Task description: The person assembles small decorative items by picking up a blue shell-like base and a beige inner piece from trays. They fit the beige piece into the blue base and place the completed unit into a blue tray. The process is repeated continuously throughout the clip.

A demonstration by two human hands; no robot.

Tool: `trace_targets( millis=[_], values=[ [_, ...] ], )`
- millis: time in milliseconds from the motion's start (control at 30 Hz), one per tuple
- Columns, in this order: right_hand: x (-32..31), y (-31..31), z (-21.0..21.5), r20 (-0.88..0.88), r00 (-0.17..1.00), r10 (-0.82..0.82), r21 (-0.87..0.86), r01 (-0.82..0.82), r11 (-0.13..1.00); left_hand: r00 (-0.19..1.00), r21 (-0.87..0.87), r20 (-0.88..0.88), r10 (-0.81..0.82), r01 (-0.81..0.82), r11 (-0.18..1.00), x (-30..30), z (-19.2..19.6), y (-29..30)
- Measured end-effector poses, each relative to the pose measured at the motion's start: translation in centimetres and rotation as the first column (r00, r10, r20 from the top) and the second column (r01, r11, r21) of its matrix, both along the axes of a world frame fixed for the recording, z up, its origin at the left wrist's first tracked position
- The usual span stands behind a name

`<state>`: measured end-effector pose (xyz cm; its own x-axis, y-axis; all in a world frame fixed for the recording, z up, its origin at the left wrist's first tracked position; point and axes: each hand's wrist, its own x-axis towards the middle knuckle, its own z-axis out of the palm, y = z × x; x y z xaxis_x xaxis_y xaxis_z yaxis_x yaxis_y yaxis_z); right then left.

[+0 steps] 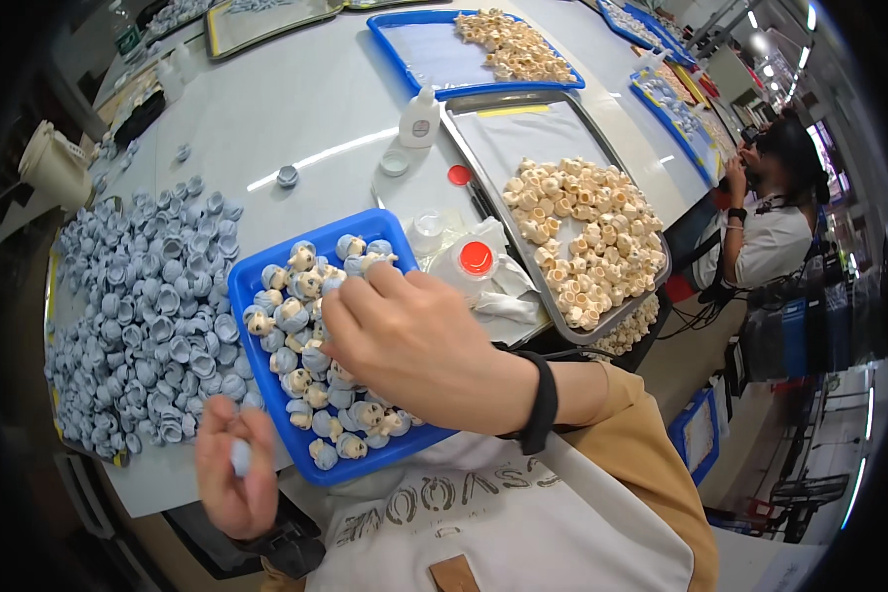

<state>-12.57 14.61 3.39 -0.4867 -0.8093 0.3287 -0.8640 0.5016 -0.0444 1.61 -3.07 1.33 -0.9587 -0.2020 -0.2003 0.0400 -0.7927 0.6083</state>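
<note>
"Blue tray [385, 462] as clock centre: why does it sit there on the worktop [296, 99]?"

"Reach, I'd judge. On my feed the loose cups [173, 316] heap up at 9 o'clock and the steel tray [511, 136] of cream shells [602, 227] lies at 2, so the blue one falls between them, close to the body."

"And the fingers?"

"On the left hand [229, 493], at 7 and just outside the rim, they curl inward, pinching one pale-blue piece [241, 457]. Held near the tips like that, it probably turns easily."

"The right hand [409, 331]?"

"It arches in over the tray from 4 o'clock, fingers bent down toward the two-tone pieces [350, 447]. Its own knuckles hide the tips from me, so I can't tell whether they grip anything."

"Why the jar [477, 258] at 2 and the bottle [419, 120] at 1?"

"My guess: standing in the gap beside the steel tray, they're handy without blocking the way to the cups."
</note>
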Motion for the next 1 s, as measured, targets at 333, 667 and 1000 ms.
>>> trace_targets(
  millis=[333, 667, 1000],
  values=[
    [-2.9, 11.3, 4.1, 0.232, 0.818, -0.526, -0.291, 0.575, 0.765, 0.976, -0.390, -0.218, 0.009, -0.095, 0.916, -0.9, -1.6, 1.4],
    [-8.2, 21.5, -1.7, 0.350, 0.690, -0.634, 0.027, 0.669, 0.743, 0.988, -0.338, -0.106, -0.116, 0.074, 0.938, -0.8, -0.2, 1.8],
    [-8.7, 22.2, -2.1, 0.258, 0.745, -0.615, -0.016, 0.640, 0.768, 0.979, -0.458, -0.157, -0.129, 0.044, 0.888, -0.7, -0.3, 1.7]
  ],
)
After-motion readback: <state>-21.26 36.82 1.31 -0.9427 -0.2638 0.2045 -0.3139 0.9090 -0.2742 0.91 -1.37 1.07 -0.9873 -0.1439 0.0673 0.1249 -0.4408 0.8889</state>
